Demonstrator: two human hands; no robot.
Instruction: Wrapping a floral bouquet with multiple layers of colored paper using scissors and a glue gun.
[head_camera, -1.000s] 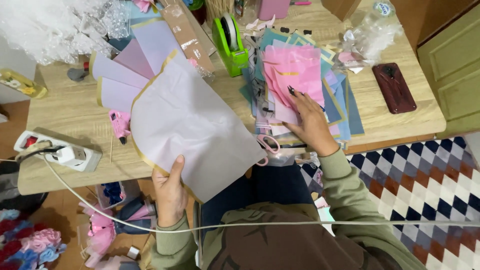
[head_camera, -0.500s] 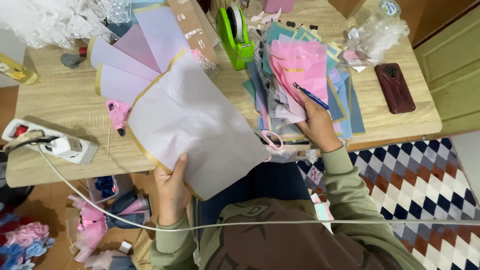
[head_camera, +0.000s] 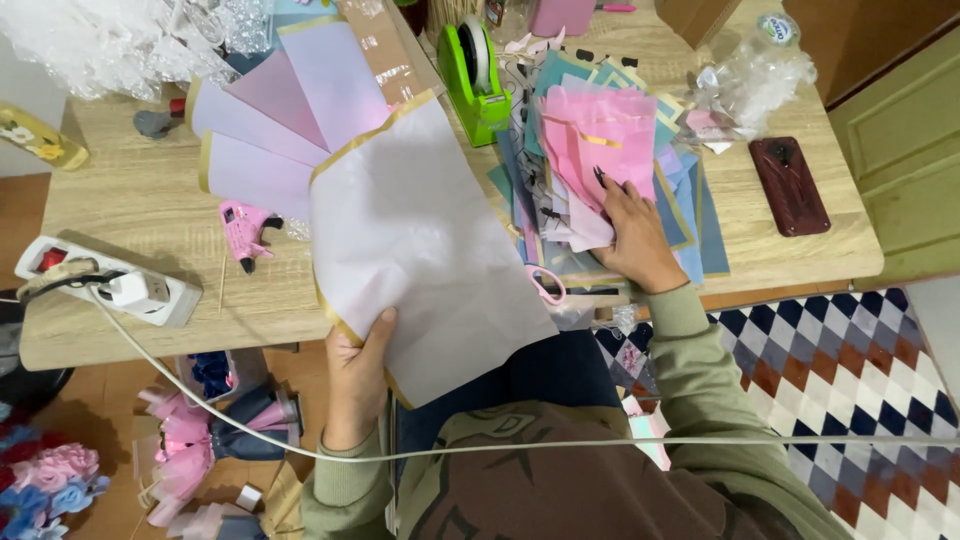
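Left grip (head_camera: 357, 375) w/ paper sheet (head_camera: 420, 240); wooden table (head_camera: 130, 230); checkered rug (head_camera: 850, 370)

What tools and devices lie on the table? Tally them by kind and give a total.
Green tape dispenser: 1
Pink glue gun: 1
Pink-handled scissors: 1
White power strip: 1
Dark red phone: 1
Total: 5
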